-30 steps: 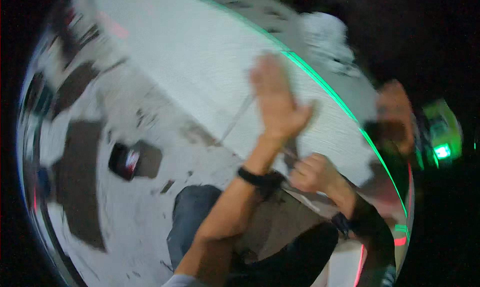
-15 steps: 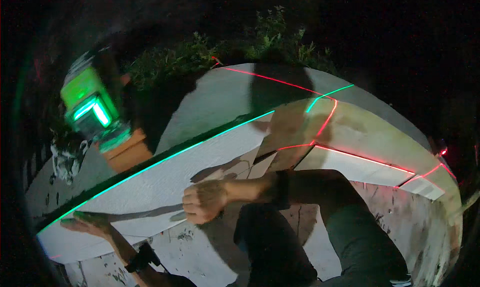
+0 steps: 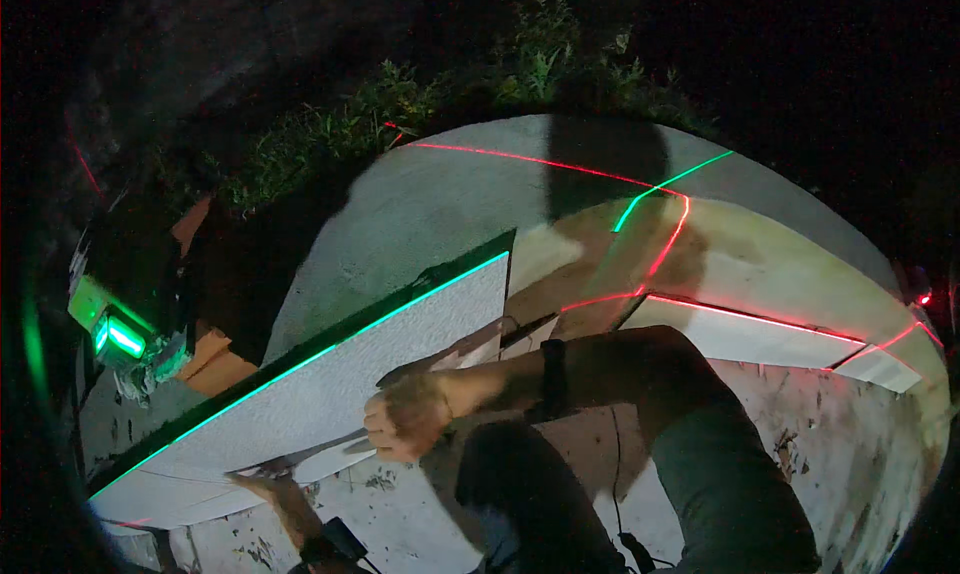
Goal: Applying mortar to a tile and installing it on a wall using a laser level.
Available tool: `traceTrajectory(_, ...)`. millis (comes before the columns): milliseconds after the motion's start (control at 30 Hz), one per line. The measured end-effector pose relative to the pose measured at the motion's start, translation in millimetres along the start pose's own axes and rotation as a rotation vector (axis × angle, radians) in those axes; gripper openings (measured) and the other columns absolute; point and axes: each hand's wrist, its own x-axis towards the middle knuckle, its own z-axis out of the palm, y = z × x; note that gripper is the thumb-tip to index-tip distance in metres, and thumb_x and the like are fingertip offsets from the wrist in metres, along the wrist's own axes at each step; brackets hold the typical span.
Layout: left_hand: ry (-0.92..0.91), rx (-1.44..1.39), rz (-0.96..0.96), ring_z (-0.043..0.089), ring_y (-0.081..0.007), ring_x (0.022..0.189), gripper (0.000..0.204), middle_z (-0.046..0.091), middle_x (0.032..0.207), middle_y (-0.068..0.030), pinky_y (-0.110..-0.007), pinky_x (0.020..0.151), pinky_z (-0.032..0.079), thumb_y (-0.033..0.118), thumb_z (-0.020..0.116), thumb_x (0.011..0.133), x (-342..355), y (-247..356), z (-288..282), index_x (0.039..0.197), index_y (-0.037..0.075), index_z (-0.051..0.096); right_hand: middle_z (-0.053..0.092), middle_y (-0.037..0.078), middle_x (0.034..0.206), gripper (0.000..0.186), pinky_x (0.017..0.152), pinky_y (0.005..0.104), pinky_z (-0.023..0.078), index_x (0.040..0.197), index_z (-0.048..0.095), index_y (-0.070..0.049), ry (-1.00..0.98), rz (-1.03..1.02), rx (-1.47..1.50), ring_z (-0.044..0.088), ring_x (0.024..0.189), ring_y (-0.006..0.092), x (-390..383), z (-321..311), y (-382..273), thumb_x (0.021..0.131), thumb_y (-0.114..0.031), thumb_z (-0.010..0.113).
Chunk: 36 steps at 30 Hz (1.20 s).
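A long white slab with a rough face (image 3: pixel 400 329) lies across the left middle, a green laser line along its far edge. At its near edge is my left hand (image 3: pixel 268 486), fingers stretched out against the slab. My right hand (image 3: pixel 408 417) is closed in a fist over the slab's near right part, a dark band on its wrist. Whatever that fist holds, if anything, is hidden. Shadows of both arms fall on the slab.
A glowing green laser level (image 3: pixel 120 334) stands at far left beside orange bricks (image 3: pixel 215 359). Red and green laser lines cross the concrete ledge (image 3: pixel 440 204). Another white slab (image 3: pixel 750 331) lies at right. Plants (image 3: pixel 540 69) grow behind. My bent knee (image 3: pixel 530 494) is near.
My left hand has slid right along the slab's near edge. My right fist stays at nearly the same spot. The view has shifted, putting the laser level lower and farther left.
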Motion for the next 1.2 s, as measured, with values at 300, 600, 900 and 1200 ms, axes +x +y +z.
traceTrajectory(300,-0.041,-0.105,-0.283,0.034,-0.0188,0.066,0.078,0.038,0.073,-0.0068,-0.038,0.061,0.035,0.079,0.045,0.076,-47,-39,21,0.103,0.006,0.045,0.05,-0.003,0.056,0.016,0.052,0.0293,0.04,0.054,0.049,-0.015,-0.106,0.048,-0.044,0.053,0.057,0.0146,-45,81,-11,0.064,-0.022,0.059)
traceTrajectory(600,-0.121,-0.127,-0.311,0.04,-0.0197,0.071,0.088,0.041,0.084,-0.0074,-0.055,0.076,0.04,0.078,0.046,0.075,-94,-38,35,0.123,0.005,0.038,0.051,0.0,0.065,0.015,0.057,0.0305,0.042,0.061,0.051,-0.012,-0.159,0.044,0.054,0.053,0.064,0.0161,-27,20,1,0.067,-0.023,0.058)
traceTrajectory(900,-0.298,-0.12,-0.37,0.049,-0.0296,0.091,0.077,0.045,0.096,-0.0154,-0.057,0.089,0.041,0.07,0.062,0.071,-149,-32,64,0.104,0.004,0.039,0.049,0.004,0.067,0.019,0.057,0.0344,0.043,0.068,0.051,-0.009,-0.033,0.599,0.237,0.054,0.068,0.0213,-42,21,-71,0.077,-0.021,0.061)
traceTrajectory(1200,-0.451,-0.511,-0.857,0.047,-0.032,0.095,0.079,0.046,0.099,-0.0168,-0.059,0.092,0.04,0.06,0.081,0.057,-96,-43,28,0.094,0.001,0.046,0.059,0.013,0.067,0.021,0.05,0.0347,0.041,0.074,0.059,-0.005,0.283,1.44,0.547,0.057,0.057,0.0259,-54,29,-88,0.08,-0.023,0.067)
